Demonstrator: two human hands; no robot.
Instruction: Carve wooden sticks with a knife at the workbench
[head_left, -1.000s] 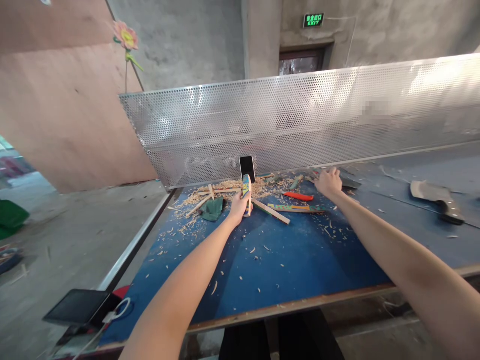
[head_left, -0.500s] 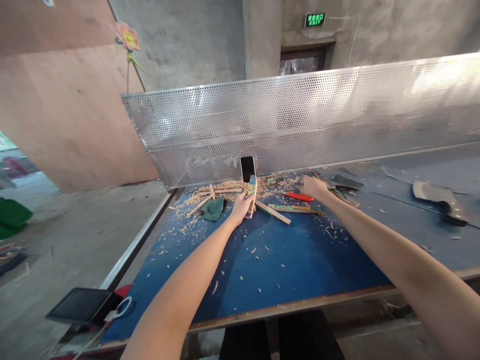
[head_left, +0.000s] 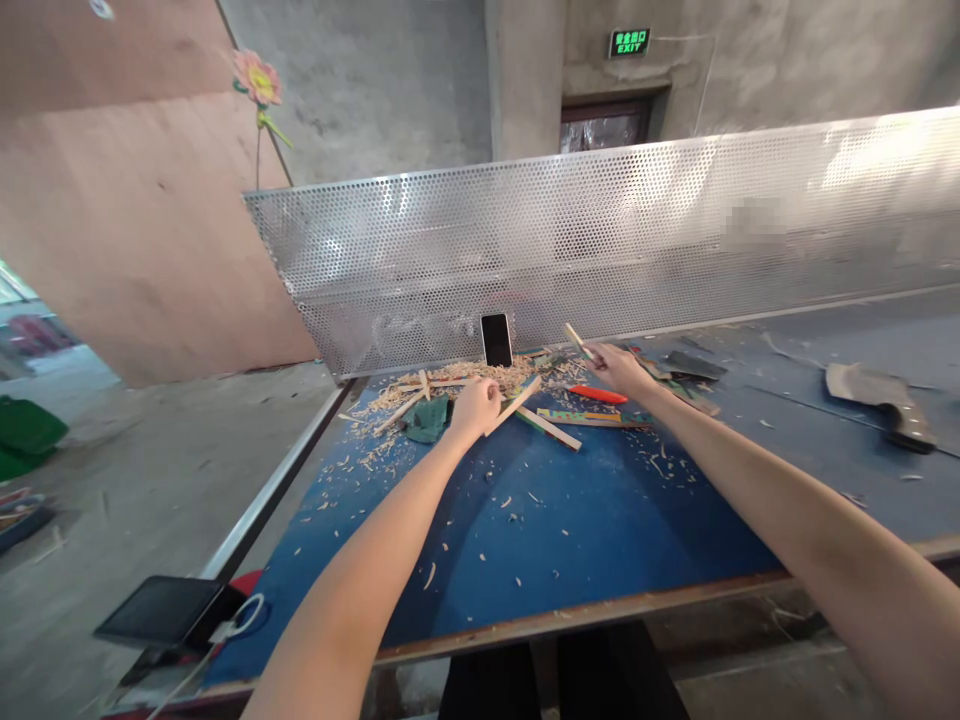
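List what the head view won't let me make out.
In the head view:
Left hand: its grip on the wooden strip, hidden by the hand's back.
Pale stick: lower end, covered by the right hand.
Perforated metal panel: right end, cut off by the picture's edge.
Patch on that panel: blurred.

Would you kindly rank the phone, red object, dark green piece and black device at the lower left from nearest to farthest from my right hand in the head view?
From your right hand:
1. Red object: just below the hand in view.
2. Phone: to its left, standing upright.
3. Dark green piece: farther left.
4. Black device: lower left corner.
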